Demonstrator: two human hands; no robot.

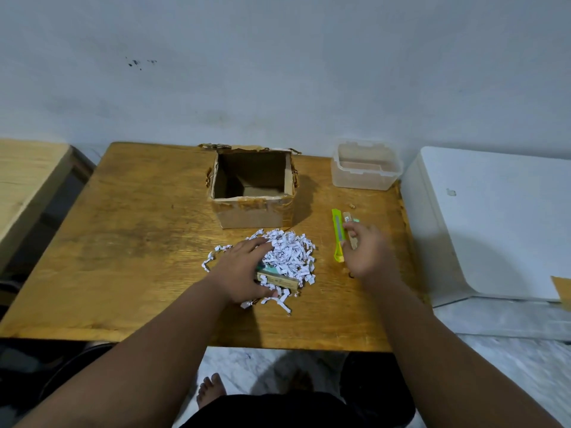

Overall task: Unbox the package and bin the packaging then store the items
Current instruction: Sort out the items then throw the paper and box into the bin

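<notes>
Left hand (244,273) lies flat, fingers apart, on paper shreds (287,257), half-burying a small box (278,281). Right hand (369,253), blurred, fingers pinch a tan stick (349,227).

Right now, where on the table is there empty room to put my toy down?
The widest bare patch is the wooden table's left side, left of the cardboard box and shredded paper pile. The near edge is mostly free too. It's crowded on the right: green box cutter, plastic container and the right hand.
</notes>
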